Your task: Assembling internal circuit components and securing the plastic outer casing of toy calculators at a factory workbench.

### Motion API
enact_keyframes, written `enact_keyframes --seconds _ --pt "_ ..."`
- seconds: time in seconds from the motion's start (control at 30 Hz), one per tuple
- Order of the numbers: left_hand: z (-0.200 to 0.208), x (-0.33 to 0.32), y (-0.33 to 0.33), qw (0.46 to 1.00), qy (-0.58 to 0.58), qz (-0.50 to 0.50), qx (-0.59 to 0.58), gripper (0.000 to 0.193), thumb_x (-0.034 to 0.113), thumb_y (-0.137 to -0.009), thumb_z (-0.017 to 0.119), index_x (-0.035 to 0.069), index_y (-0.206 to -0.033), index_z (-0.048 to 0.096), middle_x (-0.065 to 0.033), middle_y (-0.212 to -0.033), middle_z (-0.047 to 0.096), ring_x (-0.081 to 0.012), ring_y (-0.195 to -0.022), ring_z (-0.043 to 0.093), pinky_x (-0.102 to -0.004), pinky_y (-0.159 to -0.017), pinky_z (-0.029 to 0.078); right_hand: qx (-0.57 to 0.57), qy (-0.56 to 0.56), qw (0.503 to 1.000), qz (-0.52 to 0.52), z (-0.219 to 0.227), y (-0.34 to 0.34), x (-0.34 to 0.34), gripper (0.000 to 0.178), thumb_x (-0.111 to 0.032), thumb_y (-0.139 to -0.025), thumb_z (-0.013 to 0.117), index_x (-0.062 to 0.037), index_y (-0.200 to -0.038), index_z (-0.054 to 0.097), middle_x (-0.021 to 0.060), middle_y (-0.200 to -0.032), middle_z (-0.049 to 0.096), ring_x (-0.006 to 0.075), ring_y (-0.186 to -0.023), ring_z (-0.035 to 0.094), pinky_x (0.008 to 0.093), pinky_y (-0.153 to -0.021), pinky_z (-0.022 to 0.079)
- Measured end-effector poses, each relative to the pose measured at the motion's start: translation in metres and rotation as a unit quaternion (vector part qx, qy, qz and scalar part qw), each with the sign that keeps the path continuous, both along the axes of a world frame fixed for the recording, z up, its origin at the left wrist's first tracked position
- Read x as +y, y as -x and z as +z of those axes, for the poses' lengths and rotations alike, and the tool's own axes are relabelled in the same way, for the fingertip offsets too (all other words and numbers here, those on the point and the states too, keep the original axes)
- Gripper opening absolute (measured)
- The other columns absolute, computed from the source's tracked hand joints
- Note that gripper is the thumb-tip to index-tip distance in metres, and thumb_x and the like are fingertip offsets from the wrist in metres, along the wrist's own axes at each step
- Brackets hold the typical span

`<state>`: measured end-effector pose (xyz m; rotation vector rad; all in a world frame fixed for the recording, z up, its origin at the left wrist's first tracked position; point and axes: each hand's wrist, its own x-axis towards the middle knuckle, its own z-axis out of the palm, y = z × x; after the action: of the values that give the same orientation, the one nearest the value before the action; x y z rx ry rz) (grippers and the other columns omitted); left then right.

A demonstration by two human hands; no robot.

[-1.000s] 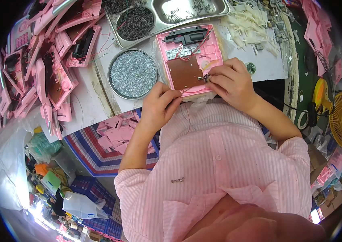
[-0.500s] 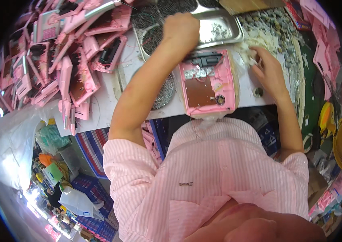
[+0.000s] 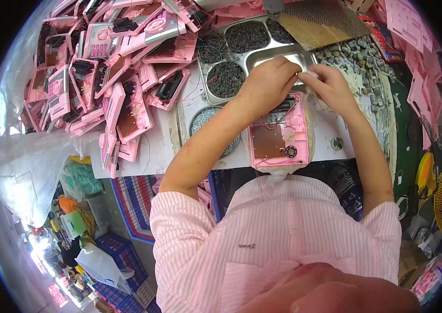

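Note:
My left hand (image 3: 269, 86) and my right hand (image 3: 330, 88) meet over the near edge of a shallow steel tray (image 3: 304, 57), fingertips almost touching. The left fingers are pinched together; whatever they hold is too small to make out. Between the right thumb and fingers shows a small white piece (image 3: 310, 79), partly hidden. Just below the hands lies an open pink plastic housing (image 3: 299, 128), with a brown board (image 3: 267, 143) and a round dark part (image 3: 291, 151) inside. My left hand covers its upper left part.
Pink housings (image 3: 127, 73) are heaped at the left. Compartments of small dark parts (image 3: 225, 79) sit beside the steel tray, and a round dish (image 3: 205, 117) of shiny bits lies partly under my left forearm. White pieces (image 3: 355, 81) and grey parts (image 3: 372, 60) lie at the right.
My left hand has come down and right from the dark-part compartments. My right hand has moved left and away from the white pieces, to meet it. The whole view has shifted slightly.

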<state>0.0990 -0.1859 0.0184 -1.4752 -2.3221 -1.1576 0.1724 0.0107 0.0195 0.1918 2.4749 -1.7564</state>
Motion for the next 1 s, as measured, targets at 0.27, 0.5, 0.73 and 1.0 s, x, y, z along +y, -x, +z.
enact_keyframes --seconds 0.27,0.5,0.73,1.0 --pt "0.004 -0.039 0.003 0.998 -0.039 0.012 -0.049 0.036 0.004 -0.092 0.069 0.004 -0.125 0.054 -0.0144 -0.090 0.074 -0.0242 -0.077 0.074 -0.0326 -0.069 0.058 0.045 0.116 0.977 0.176 0.004 0.038 -0.021 0.025 -0.024 -0.096 0.063 -0.0054 -0.080 0.063 -0.0064 -0.068 0.053 0.0015 -0.062 0.047 0.0231 -0.054 0.036" --pt "-0.011 -0.040 0.008 0.949 -0.107 -0.020 -0.294 0.037 0.001 -0.099 0.059 0.003 -0.132 0.044 -0.0078 -0.084 0.069 -0.0085 -0.068 0.061 -0.0217 -0.060 0.050 0.055 0.083 0.978 0.183 -0.008 0.058 -0.025 0.030 -0.029 -0.096 0.063 -0.0042 -0.079 0.065 -0.0050 -0.072 0.057 0.0033 -0.065 0.050 0.0245 -0.055 0.038" --pt "-0.013 -0.035 0.009 0.896 -0.160 -0.018 -0.415 0.033 0.006 -0.102 0.057 0.003 -0.131 0.044 -0.0056 -0.078 0.064 -0.0070 -0.059 0.053 -0.0201 -0.053 0.042 0.043 0.096 0.974 0.200 -0.021 0.064 -0.025 0.034 -0.034 -0.100 0.059 -0.0041 -0.086 0.067 -0.0044 -0.068 0.055 0.0046 -0.065 0.050 0.0268 -0.058 0.040" --pt "-0.014 -0.037 0.013 0.678 -0.259 -0.056 -0.686 0.029 0.015 -0.104 0.056 0.004 -0.129 0.047 -0.0042 -0.074 0.059 -0.0101 -0.055 0.050 -0.0199 -0.050 0.040 0.209 0.016 0.970 0.124 -0.025 0.064 -0.034 0.029 -0.032 -0.099 0.061 -0.0037 -0.094 0.066 -0.0001 -0.067 0.054 0.0073 -0.066 0.052 0.0275 -0.059 0.041"
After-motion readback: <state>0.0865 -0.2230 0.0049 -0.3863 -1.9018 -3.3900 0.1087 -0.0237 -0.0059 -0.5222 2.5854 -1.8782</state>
